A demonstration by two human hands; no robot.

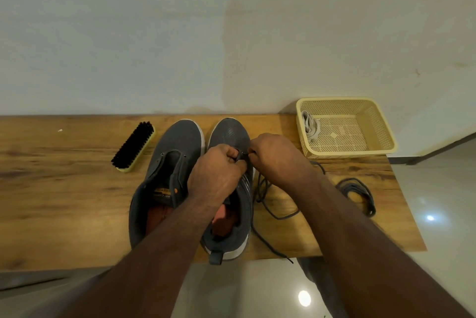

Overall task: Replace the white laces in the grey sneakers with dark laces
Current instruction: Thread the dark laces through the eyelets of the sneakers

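Two grey sneakers stand side by side on the wooden table, toes pointing away. The left sneaker [170, 163] has no lace in its eyelets. Over the right sneaker [231, 137] my left hand [219, 168] grips the upper near the front eyelets. My right hand [275, 155] pinches the end of a dark lace [268, 204] at the same eyelets. This lace trails off the shoe's right side across the table to the front edge. A second dark lace [358, 191] lies coiled further right. White laces [310, 124] lie in the basket.
A black shoe brush [134, 146] with a yellow back lies left of the sneakers. A cream plastic basket [360, 147] sits at the table's back right corner. The wooden table [64, 189] meets a white wall behind; tiled floor lies beyond its right edge.
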